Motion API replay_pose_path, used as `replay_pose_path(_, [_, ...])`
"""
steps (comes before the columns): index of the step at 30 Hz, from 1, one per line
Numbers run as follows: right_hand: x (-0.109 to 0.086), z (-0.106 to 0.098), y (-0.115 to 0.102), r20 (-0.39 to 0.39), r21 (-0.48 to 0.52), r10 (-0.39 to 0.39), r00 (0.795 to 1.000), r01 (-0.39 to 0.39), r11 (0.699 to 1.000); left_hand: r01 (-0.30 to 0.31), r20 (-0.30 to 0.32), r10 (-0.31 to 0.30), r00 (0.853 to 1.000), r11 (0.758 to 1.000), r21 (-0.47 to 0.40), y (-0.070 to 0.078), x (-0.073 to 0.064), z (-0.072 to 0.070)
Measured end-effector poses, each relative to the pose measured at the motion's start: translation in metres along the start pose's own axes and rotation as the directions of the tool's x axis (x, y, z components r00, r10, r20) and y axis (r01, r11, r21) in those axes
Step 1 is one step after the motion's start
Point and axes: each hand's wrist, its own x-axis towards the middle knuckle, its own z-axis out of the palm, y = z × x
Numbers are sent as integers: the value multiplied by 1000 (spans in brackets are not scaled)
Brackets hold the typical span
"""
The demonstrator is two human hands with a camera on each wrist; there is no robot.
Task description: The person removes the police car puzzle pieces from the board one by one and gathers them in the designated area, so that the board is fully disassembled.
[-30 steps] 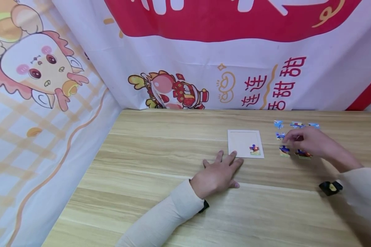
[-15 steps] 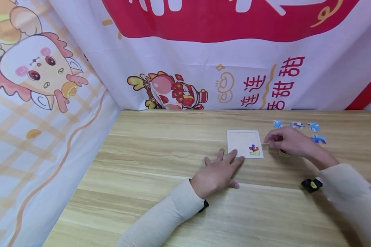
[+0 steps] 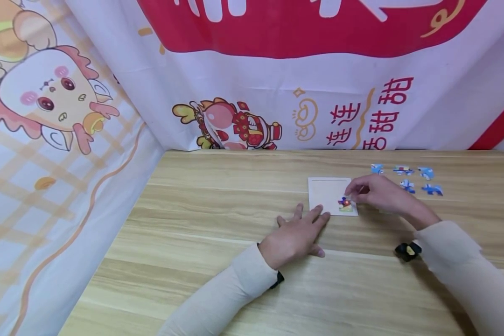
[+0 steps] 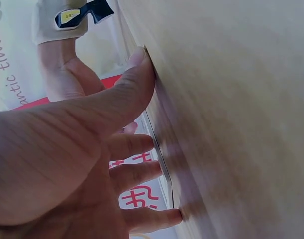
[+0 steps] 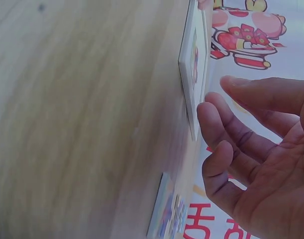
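My left hand (image 3: 296, 238) lies with spread fingers on the table, its fingertips at the lower left edge of a white puzzle tray (image 3: 322, 190). One coloured puzzle piece (image 3: 345, 206) sits in the tray's lower right corner. Over the tray's right side, my right hand (image 3: 375, 192) pinches another puzzle piece between thumb and fingertips, just above the placed one. The fingers hide nearly all of the held piece. In the right wrist view, the curled fingers (image 5: 215, 119) are beside the tray's rim (image 5: 189, 94), and the pinched piece cannot be made out.
Right of the tray lie several loose puzzle pieces, among them a blue one (image 3: 432, 189) and a multicoloured one (image 3: 403, 170). My right hand and wrist cover others nearer me. A printed cloth (image 3: 243, 74) hangs along the table's back edge.
My right hand took a puzzle piece from the left of the loose group and carried it leftward to the tray. My left hand has stayed in place.
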Motion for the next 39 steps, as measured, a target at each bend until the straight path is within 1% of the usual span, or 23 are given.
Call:
replay_pose_path(6, [5,6,-3,12,15,-2,1000,2,1000,0,4,0,1000,1000,-10,-1,0,0])
replay_pose_path(15, [9,10,-1,29,38,7,1000,-8,999,-5,1,5,1000,1000,-8,-1,0,1])
replay_pose_path(22, [13,12,-1,39,22,0,999,-1,1000,2,8,-2,1000,1000,-1,-1,1,0])
replay_pose_path(34, [14,12,-2,54,24,28,998,-29,999,-2,5,2,1000,1000,14,-2,2,1])
replay_pose_path(39, [14,11,-2,60,24,30,998,-32,999,-4,6,4,1000,1000,8,-2,1,1])
